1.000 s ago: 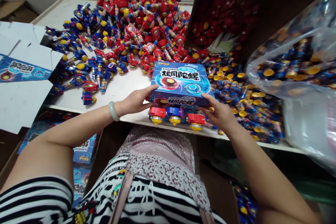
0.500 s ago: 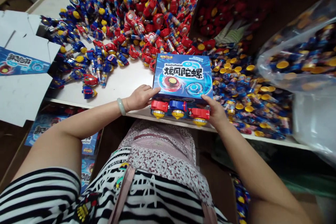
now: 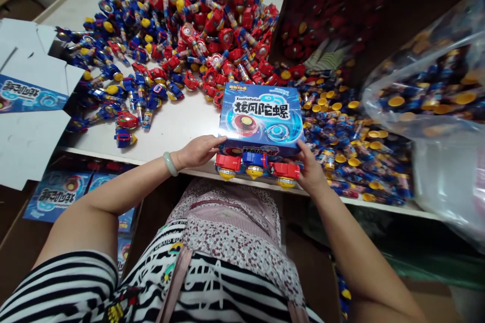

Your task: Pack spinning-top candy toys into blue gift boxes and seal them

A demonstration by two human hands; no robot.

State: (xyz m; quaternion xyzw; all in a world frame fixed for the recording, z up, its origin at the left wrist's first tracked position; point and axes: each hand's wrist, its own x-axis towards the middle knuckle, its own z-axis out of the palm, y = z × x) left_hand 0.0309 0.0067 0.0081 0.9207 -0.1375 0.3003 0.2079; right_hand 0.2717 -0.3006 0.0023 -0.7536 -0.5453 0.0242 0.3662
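Showing more of its front panel than half a second ago, your blue box [image 3: 261, 113] is sitting just right of the frame's centre. Your left hand [image 3: 197, 152] and right hand [image 3: 312, 169] are gripping its near corners, underside fingers probably hidden; three toy tops [image 3: 254, 160] are jutting out below.

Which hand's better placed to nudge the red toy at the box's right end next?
Right, probably. The right hand grips the box at its right, beside that red toy; the left hand is at the opposite side.
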